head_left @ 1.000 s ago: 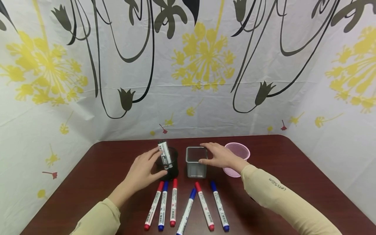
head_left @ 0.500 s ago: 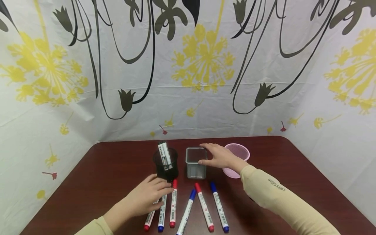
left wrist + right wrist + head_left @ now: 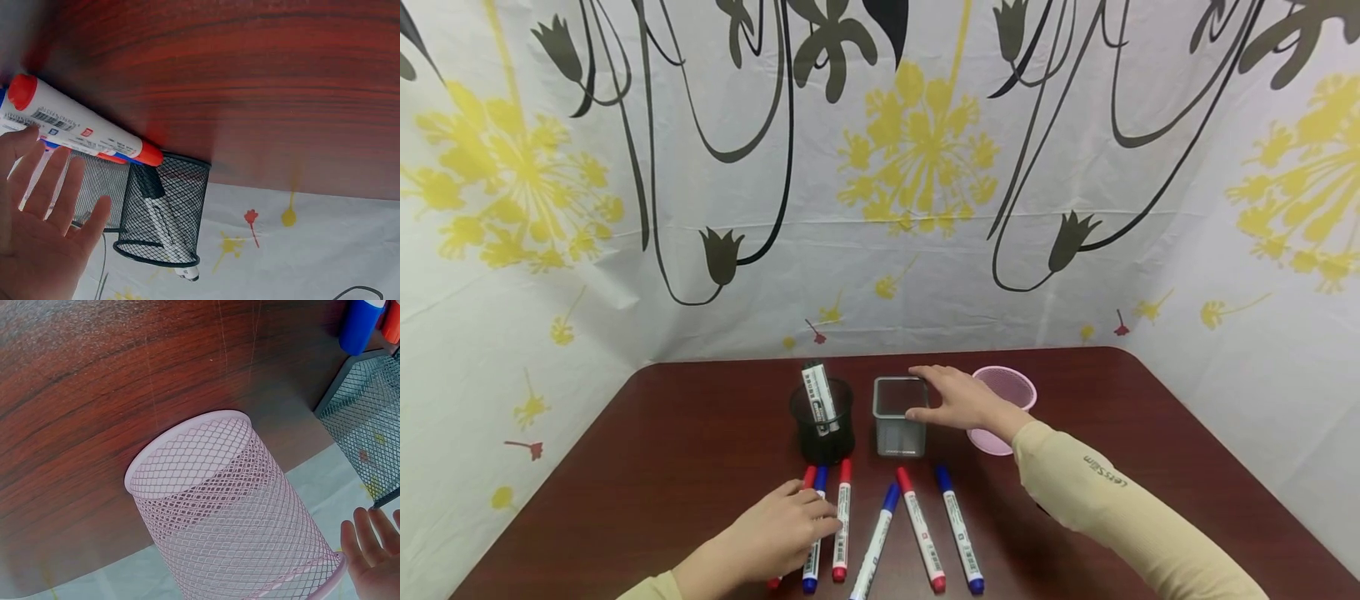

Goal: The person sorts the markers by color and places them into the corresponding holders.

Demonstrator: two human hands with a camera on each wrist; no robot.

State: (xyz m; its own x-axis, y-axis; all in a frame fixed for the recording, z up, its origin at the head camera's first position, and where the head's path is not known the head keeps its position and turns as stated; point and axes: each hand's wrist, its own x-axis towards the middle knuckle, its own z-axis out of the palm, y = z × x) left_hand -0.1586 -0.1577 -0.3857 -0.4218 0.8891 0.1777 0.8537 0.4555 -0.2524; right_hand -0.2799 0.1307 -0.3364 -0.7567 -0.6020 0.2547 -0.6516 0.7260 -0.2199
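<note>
My left hand (image 3: 782, 533) lies over the leftmost whiteboard markers, a red-capped marker (image 3: 809, 475) and a blue-capped marker (image 3: 811, 568), partly covering both. In the left wrist view, its fingers (image 3: 59, 197) stretch loosely beside a red marker (image 3: 81, 122). Another red-capped marker (image 3: 842, 521) lies just right of the fingertips. My right hand (image 3: 966, 400) has thumb and fingers spread at the right rim of a square grey mesh pen holder (image 3: 901, 437). A round black mesh pen cup (image 3: 826, 446) holds a black-and-white marker (image 3: 820, 396).
A round pink mesh pen cup (image 3: 1006, 383) stands behind the right wrist. On the dark red table (image 3: 662, 467), a blue-capped marker (image 3: 876, 542), a red-capped marker (image 3: 922, 537) and another blue-capped marker (image 3: 960, 533) lie to the right. A patterned cloth (image 3: 850, 250) hangs behind.
My left hand has left the black marker in the black cup and come back toward me, down over the left markers. The right hand stays at the grey holder.
</note>
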